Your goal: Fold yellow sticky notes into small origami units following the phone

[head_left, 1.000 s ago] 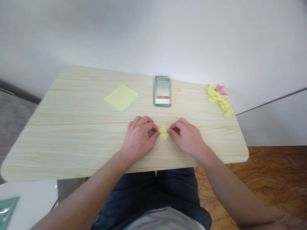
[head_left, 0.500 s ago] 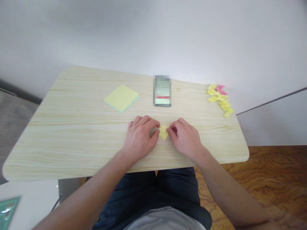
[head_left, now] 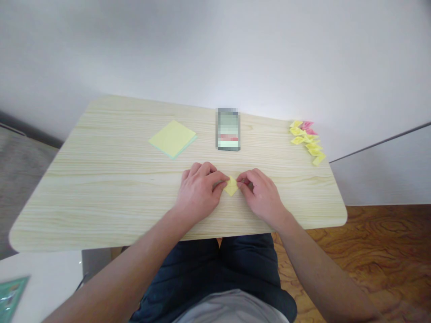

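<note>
A small folded piece of yellow paper (head_left: 231, 187) lies on the table between my hands, one corner pointing toward me. My left hand (head_left: 201, 188) pinches its left side with thumb and index finger, the index fingertip reaching over the upper edge. On the other side, my right hand (head_left: 261, 192) pinches the paper's right corner between thumb and forefinger. The fingertips cover parts of both side corners, so the finer folds there are hidden.
Yellow square paper (head_left: 173, 138) lies over green paper at the back left. A phone (head_left: 229, 129), its screen blurred, rests at the back middle. Several folded yellow paper pieces (head_left: 312, 147) and pink ones (head_left: 309, 128) sit near the table's (head_left: 101, 202) right edge. A wall stands behind.
My left index finger has moved right over the paper's upper part, and its top outline looks different. Both hands still pinch the paper. The view has shifted slightly.
</note>
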`<state>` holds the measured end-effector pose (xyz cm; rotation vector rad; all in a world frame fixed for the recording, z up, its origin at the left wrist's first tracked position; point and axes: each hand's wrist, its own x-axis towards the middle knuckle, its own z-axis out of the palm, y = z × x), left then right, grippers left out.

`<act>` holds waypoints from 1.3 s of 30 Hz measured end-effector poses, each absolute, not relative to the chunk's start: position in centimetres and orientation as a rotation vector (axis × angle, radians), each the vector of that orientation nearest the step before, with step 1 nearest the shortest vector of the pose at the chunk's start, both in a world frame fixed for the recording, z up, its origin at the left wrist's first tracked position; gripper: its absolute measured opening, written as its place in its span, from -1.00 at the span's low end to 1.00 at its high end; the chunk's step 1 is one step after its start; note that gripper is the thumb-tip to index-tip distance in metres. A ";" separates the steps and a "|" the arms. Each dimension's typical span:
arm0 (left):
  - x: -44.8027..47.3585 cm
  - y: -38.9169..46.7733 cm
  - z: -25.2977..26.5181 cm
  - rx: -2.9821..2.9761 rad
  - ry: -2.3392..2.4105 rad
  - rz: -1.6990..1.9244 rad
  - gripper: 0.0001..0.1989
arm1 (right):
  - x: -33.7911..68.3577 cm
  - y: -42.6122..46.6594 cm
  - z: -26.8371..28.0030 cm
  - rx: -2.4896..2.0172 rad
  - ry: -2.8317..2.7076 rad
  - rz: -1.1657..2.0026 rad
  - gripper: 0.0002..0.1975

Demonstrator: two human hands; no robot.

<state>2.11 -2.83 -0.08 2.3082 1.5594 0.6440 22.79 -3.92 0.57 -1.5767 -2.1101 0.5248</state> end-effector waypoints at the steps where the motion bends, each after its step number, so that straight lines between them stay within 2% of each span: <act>1: 2.1 -2.9 -0.1 2.313 1.557 0.643 -0.81 | 22.8 -4.0 0.5 -1.566 -2.103 0.524 -0.86; 11: 0.9 -3.1 0.5 2.375 1.363 0.600 -0.64 | 24.3 -4.6 0.2 -1.403 -2.182 0.556 -0.69; 21: 1.0 -3.2 0.3 2.369 1.393 0.604 -0.59 | 24.2 -3.6 0.0 -1.372 -2.252 0.501 -0.74; 33: 1.4 -3.0 0.0 2.397 1.432 0.654 -0.70 | 23.8 -3.3 0.3 -1.350 -2.240 0.482 -0.76; 39: 1.4 -3.0 0.3 2.372 1.426 0.637 -0.66 | 24.1 -3.1 0.3 -1.325 -2.275 0.479 -0.68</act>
